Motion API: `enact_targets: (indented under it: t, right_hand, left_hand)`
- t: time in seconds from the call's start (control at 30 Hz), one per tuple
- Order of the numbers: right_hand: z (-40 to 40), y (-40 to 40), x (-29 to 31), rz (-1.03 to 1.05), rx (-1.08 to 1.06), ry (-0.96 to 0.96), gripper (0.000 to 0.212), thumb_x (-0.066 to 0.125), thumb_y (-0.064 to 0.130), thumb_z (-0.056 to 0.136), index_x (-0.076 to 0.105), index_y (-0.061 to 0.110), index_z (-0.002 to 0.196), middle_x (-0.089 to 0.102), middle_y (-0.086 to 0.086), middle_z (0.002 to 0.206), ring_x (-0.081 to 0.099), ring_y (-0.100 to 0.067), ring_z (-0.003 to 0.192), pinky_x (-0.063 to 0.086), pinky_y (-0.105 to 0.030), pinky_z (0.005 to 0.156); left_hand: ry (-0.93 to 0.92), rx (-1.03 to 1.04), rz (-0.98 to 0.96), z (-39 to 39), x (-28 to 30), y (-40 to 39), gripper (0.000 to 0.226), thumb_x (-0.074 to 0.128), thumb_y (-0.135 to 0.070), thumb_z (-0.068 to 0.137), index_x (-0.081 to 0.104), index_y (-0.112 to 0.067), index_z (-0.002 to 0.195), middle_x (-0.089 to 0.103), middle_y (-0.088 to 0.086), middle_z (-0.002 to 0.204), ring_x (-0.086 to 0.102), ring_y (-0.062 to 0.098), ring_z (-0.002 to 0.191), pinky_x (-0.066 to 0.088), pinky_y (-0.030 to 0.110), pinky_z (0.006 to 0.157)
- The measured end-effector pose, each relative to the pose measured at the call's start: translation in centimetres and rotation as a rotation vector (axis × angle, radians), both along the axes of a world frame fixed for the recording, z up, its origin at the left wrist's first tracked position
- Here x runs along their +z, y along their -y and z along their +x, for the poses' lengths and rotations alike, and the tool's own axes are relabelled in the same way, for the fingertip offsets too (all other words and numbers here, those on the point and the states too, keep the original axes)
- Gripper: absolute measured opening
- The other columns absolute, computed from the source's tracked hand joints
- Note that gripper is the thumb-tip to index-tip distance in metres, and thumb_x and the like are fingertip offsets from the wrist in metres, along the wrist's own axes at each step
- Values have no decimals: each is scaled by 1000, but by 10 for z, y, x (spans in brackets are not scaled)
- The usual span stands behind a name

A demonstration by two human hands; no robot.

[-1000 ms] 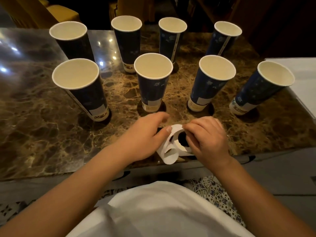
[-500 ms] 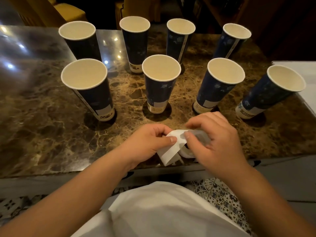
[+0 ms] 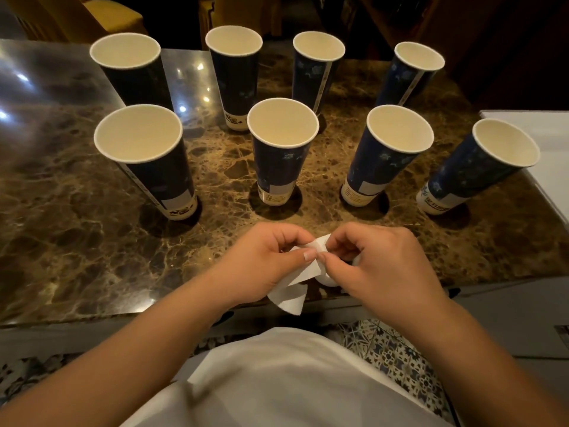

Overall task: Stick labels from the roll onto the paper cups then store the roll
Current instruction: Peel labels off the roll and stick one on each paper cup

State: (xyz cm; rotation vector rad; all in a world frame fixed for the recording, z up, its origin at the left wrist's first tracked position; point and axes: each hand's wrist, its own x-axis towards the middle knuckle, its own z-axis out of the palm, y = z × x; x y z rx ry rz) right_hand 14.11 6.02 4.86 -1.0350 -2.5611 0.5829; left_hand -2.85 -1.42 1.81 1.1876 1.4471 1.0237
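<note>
Dark brown marble counter (image 3: 92, 241) fills the middle of the frame, with eight tall blue paper cups standing open-mouthed in two rows of four across its upper half. I read that spacing as deliberate: each cup stands apart from its neighbours, with its side reachable for a label.

At lower centre, just above the counter's near edge, my left hand (image 3: 261, 266) and right hand (image 3: 378, 266) meet over the label roll (image 3: 326, 280). The roll is mostly hidden in the right hand's curled grip, only a pale curve of it showing beneath the fingers. The left thumb and forefinger pinch the loose white strip (image 3: 292, 295), and the right thumb and forefinger pinch it just beside them, as if to peel a label free.

The strip's long axis runs diagonally, from the pinch down toward the lower left, its free end hanging just past the counter edge. Which way the roll's core points I cannot tell. The nearest cup (image 3: 281, 149) stands directly above the hands in the frame.
</note>
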Motion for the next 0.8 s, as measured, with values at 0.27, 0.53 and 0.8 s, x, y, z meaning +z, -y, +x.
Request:
enact_targets:
  t: [0.27, 0.53, 0.8]
  right_hand:
    - [3, 1, 4, -50, -45, 37, 13, 67, 37, 81, 75, 27, 84, 69, 14, 68, 63, -4, 63, 56, -34, 58]
    - [9, -3, 3, -191, -80, -61, 9, 68, 25, 77, 72, 26, 69, 65, 13, 58, 61, -6, 57, 54, -34, 54]
    - [15, -3, 1, -165, -90, -74, 12, 67, 21, 79, 70, 24, 67, 63, 10, 57, 59, -8, 56, 52, -32, 52]
  left_hand:
    - [-60, -2, 50, 6, -1, -2, 15, 62, -9, 92, 75, -16, 96, 73, 3, 91, 66, 21, 87, 52, 34, 78]
    - [-9, 26, 18, 9, -5, -3, 13, 64, -18, 88, 75, -25, 91, 74, -2, 89, 67, 22, 87, 54, 39, 80]
    - [36, 19, -31, 9, -2, 0, 13, 63, -8, 91, 74, -13, 94, 73, 6, 93, 67, 23, 85, 53, 39, 79]
